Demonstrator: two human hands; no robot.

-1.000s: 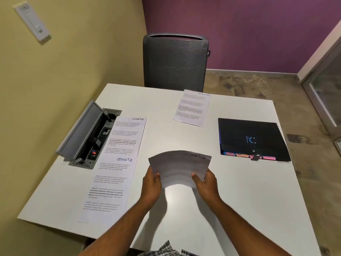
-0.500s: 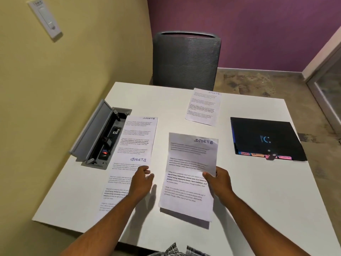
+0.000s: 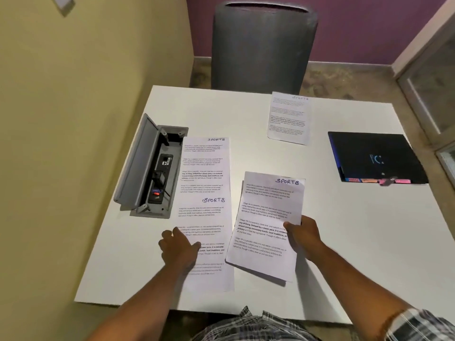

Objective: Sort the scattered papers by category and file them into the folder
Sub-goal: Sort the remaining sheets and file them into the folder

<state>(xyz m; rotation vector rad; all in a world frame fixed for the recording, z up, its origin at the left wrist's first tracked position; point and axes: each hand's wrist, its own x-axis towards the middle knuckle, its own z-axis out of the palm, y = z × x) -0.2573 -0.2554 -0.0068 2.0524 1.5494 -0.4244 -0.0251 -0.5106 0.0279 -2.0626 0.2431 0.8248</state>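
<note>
Right grip point(image 3: 301, 233) pinches a sheet point(image 3: 268, 225) over the white table point(image 3: 344, 242); left grip point(image 3: 178, 247) presses flat, released.

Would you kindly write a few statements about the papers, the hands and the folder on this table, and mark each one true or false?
1. The right hand grips the sheet headed SPORTS. True.
2. The black folder lies open. False: it is closed.
3. The left hand rests on the papers by the power box. True.
4. The far sheet lies on the folder. False: it lies apart from it, on the table.
</note>
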